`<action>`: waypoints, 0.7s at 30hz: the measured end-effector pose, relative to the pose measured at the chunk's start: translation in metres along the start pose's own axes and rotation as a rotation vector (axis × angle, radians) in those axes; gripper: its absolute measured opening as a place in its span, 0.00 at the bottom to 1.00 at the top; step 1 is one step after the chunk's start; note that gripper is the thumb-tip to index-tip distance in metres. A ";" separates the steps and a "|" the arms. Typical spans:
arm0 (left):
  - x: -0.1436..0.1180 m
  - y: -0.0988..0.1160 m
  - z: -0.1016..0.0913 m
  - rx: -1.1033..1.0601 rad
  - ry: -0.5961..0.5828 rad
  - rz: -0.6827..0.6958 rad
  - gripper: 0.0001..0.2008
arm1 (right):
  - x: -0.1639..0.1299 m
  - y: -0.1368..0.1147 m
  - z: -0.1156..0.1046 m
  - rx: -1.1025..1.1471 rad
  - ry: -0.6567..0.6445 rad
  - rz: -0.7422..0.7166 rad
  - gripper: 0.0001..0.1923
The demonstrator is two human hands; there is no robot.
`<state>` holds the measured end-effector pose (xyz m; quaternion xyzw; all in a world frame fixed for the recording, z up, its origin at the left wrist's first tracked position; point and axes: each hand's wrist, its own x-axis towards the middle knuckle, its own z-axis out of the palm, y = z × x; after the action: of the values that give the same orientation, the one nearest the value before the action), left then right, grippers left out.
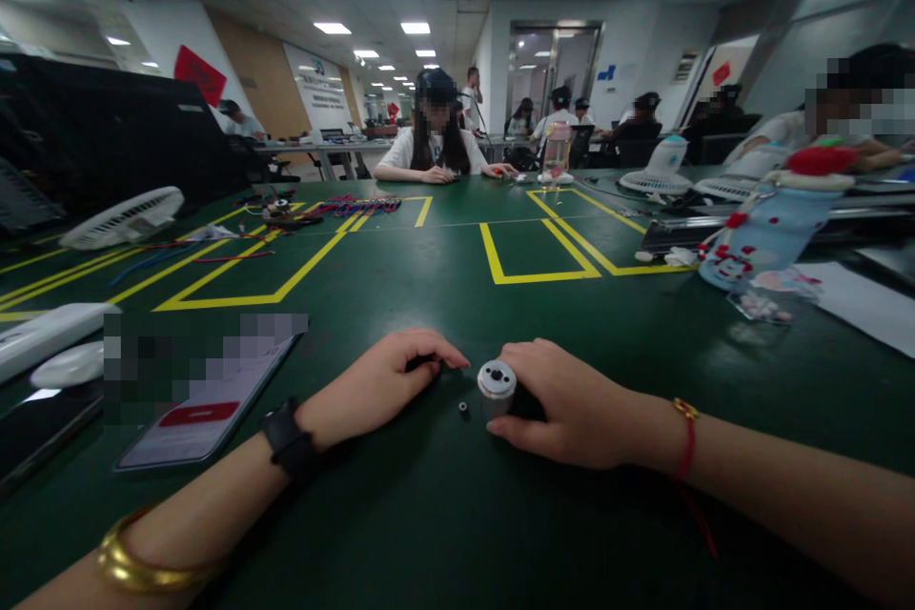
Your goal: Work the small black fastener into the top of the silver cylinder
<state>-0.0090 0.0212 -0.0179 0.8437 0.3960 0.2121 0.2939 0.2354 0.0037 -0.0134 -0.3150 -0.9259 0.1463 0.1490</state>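
Observation:
A silver metal cylinder (498,393) stands upright on the green table, with a dark center hole and smaller holes in its flat top. My right hand (554,400) is wrapped around its right side, thumb in front and fingers behind. Just left of the cylinder lies a tiny ring-shaped metal part (463,408), apart from it. My left hand (393,376) rests on the table behind and left of that small part, holding nothing. Its index finger stretches toward the cylinder without touching it, and the other fingers are loosely bent.
A phone (214,400) lies left of my left forearm, beside white devices (61,334). On the right stand a blue bottle (768,233) and a small clear bag (776,295). Wires (357,206) lie farther back. Across the table (400,300) sits another person (436,138).

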 end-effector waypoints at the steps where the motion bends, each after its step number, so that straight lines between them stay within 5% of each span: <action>1: 0.000 0.000 0.000 0.003 -0.002 0.001 0.14 | 0.000 0.000 0.000 -0.001 0.001 0.001 0.13; 21: -0.002 0.009 -0.003 0.004 -0.091 0.051 0.12 | 0.000 0.001 0.001 0.004 -0.003 0.007 0.12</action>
<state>-0.0076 0.0162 -0.0097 0.8630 0.3609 0.1803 0.3041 0.2354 0.0047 -0.0148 -0.3178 -0.9247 0.1492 0.1474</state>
